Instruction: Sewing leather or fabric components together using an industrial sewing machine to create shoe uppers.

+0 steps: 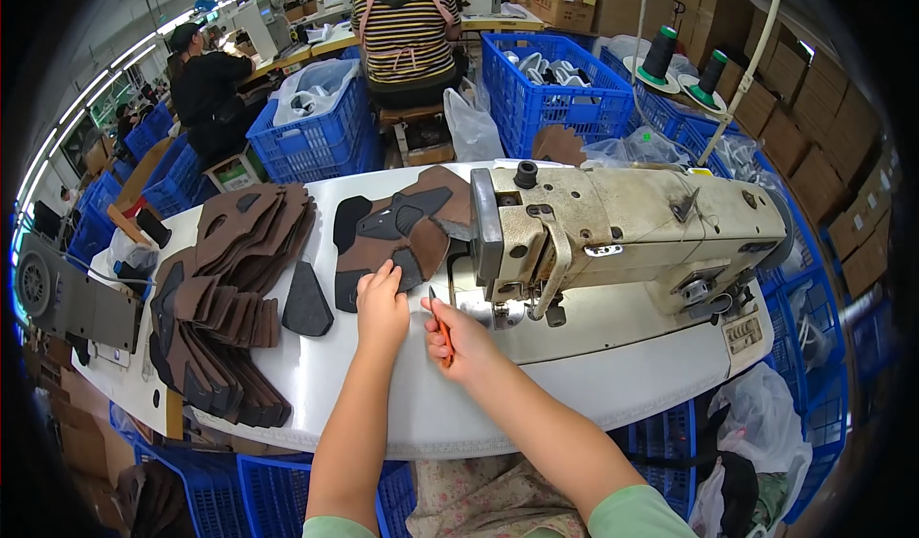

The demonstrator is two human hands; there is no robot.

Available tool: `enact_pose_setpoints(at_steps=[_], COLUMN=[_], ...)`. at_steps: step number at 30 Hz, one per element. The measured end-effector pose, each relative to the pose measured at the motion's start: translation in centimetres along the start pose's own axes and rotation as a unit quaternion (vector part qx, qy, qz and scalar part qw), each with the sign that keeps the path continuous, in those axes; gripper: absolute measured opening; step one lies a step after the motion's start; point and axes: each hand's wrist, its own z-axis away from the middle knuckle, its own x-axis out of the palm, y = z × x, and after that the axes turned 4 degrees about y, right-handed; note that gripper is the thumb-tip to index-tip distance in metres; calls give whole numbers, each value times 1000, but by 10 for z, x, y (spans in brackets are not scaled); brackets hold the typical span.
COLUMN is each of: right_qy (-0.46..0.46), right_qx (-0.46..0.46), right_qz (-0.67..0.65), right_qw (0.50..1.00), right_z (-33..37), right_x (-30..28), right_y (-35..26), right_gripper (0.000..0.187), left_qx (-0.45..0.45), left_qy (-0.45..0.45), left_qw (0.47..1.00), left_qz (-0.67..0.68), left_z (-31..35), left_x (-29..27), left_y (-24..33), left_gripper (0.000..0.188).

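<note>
My left hand (383, 310) is at the near edge of a brown and black shoe-upper-like panel (369, 256), its fingers curled on that edge. This panel lies flat on the white sewing table (421, 414), left of the sewing machine's needle area. My right hand (458, 339) is closed around orange-handled thread snips (444, 335), with the dark blade pointing up and away from me, close to the panel's near right corner. A loose black piece (308, 303) lies left of my left hand. Farther left are overlapping stacks of similar brown panels (254, 241).
The cream sewing machine (622, 217) takes up the table's right half, with green-and-black thread cones (659, 56) behind it. Blue crates (555, 107) stand beyond the table and below it. Two people (407, 31) sit farther off. Cardboard boxes (780, 136) are piled at right.
</note>
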Motion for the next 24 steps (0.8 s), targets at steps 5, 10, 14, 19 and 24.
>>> enact_pose_setpoints(at_steps=[5, 10, 14, 19, 24], right_qy=[22, 12, 12, 14, -62], right_qx=[-20, -11, -12, -20, 31], right_qz=[-3, 5, -5, 6, 102], right_qw=[1000, 1000, 1000, 1000, 992], right_z=[6, 0, -2, 8, 62], right_x=[-1, -2, 0, -2, -35], right_y=[-4, -4, -5, -8, -9], right_gripper=[17, 19, 19, 20, 30], left_qx=[-9, -11, -6, -4, -11], left_qy=[-2, -6, -5, 2, -61], left_qw=[1000, 1000, 1000, 1000, 997], left_qz=[4, 4, 4, 12, 52], left_z=[0, 1, 1, 1, -6], left_x=[-2, -1, -1, -3, -26], left_y=[1, 1, 2, 2, 12], left_gripper=[42, 43, 43, 43, 63])
